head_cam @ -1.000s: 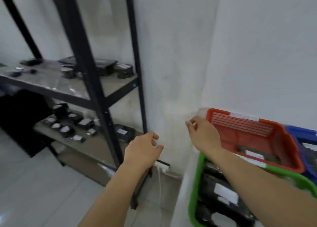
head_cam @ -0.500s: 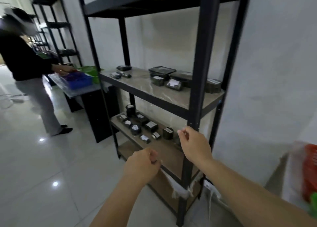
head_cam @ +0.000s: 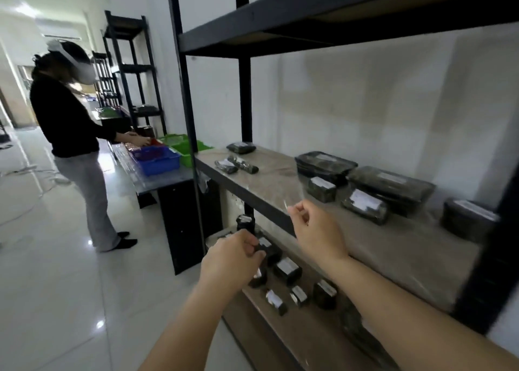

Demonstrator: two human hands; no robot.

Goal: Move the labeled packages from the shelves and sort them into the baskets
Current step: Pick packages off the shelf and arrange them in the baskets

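The shelving unit (head_cam: pixel 245 95) has a black metal frame, and its boards (head_cam: pixel 373 236) are a pale beige-brown with a faint marbled grain. The packages (head_cam: pixel 365 206) on both levels are black or very dark, each bearing a white label. The wall (head_cam: pixel 365 104) behind is white, with paler rectangular patches. The floor (head_cam: pixel 56 272) is glossy white tile. Further off, a blue basket (head_cam: pixel 157 160) sits beside a green basket (head_cam: pixel 182 146), with something red (head_cam: pixel 156 141) showing between them, on a grey table top (head_cam: pixel 160 178) over a black base. A second person (head_cam: pixel 70 126) wears a black top, light grey trousers, black shoes and a white headset.
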